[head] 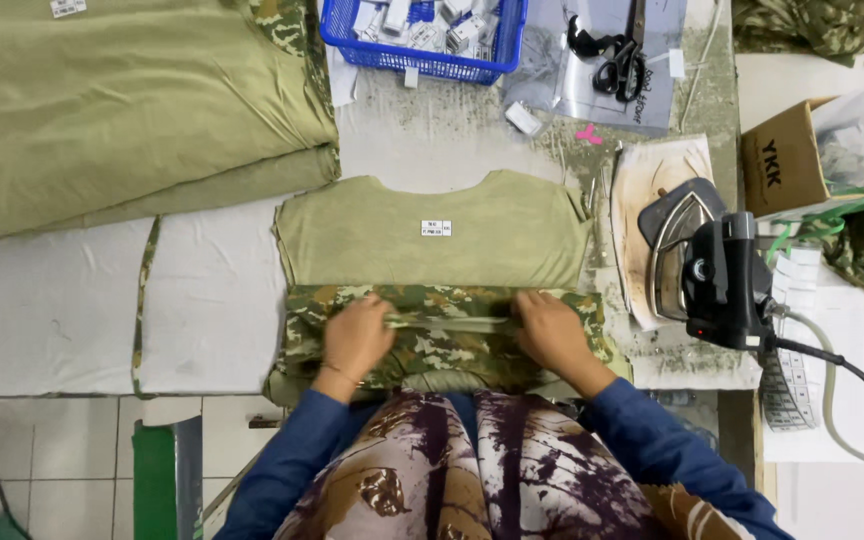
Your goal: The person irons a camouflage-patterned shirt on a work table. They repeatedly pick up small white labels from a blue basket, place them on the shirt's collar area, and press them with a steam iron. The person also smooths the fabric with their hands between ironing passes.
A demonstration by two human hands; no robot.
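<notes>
pressing down on a folded camouflage panel [442,335], the left hand [357,338] and the right hand [552,330] lie flat with fingers curled over a narrow olive strip [450,323] running between them; neither is clenched, both pinch the fold lightly. this camouflage piece sits at the near edge of the counter [202,300], laid over the lower part of one olive garment piece [432,230] that carries a small white tag. by the look of it the fold is formed and held flat, while pressing seems not yet done, since the one iron [697,260] rests on its pad toward the right edge, untouched. at the far edge stand one blue basket [422,40] of small parts and one pair of black scissors [617,60]. a stack of olive fabric [122,110] fills the far left corner.
</notes>
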